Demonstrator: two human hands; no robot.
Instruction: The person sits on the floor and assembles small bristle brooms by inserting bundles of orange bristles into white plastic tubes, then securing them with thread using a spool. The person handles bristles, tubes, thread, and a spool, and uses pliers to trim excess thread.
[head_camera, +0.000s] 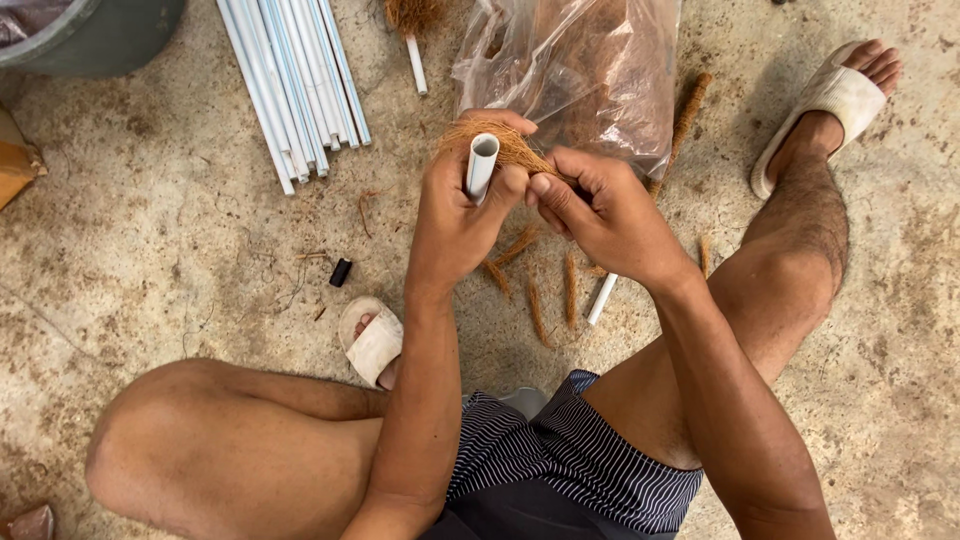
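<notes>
Lying beyond both hands (530, 200): clear plastic bag (590, 70), brown fibre inside.

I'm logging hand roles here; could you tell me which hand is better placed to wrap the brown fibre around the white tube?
The right hand: its fingers pinch the fibre, while the left hand grips the tube.

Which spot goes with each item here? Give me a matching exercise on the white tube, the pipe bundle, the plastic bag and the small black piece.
Things:
1. white tube
2. bundle of white pipes
3. clear plastic bag
4. small black piece

Places:
A. on the floor left of the left forearm
B. on the floor beyond both hands, with brown fibre inside
C. held in the left hand, brown fibre against it
D. lying on the floor at upper left, beside a grey tub

Pairs: 1-C, 2-D, 3-B, 4-A
</notes>
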